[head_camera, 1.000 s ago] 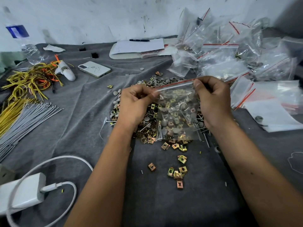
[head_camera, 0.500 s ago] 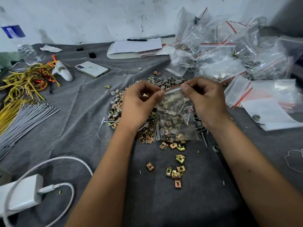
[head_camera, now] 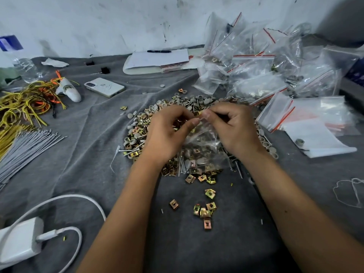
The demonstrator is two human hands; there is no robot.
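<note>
A small clear zip bag [head_camera: 202, 148] holding brass clip nuts, screws and grey caps hangs over the hardware pile [head_camera: 137, 131] on the grey cloth. My left hand [head_camera: 167, 133] and my right hand [head_camera: 232, 127] both pinch the bag's top edge, fingertips almost meeting at its middle. The bag's seal is mostly hidden by my fingers. Loose brass clip nuts [head_camera: 205, 211] lie on the cloth nearer to me.
A heap of filled zip bags [head_camera: 266, 66] and empty ones [head_camera: 319, 123] lies at the right. To the left are yellow wires [head_camera: 21, 107], grey ties [head_camera: 25, 148], a phone [head_camera: 104, 87], a charger with cable [head_camera: 19, 241], and a water bottle [head_camera: 23, 67]. A notepad with pen [head_camera: 157, 58] is behind.
My hands have slid toward each other along the bag's top edge, from its two corners to its middle. The bag has sunk lower over the pile.
</note>
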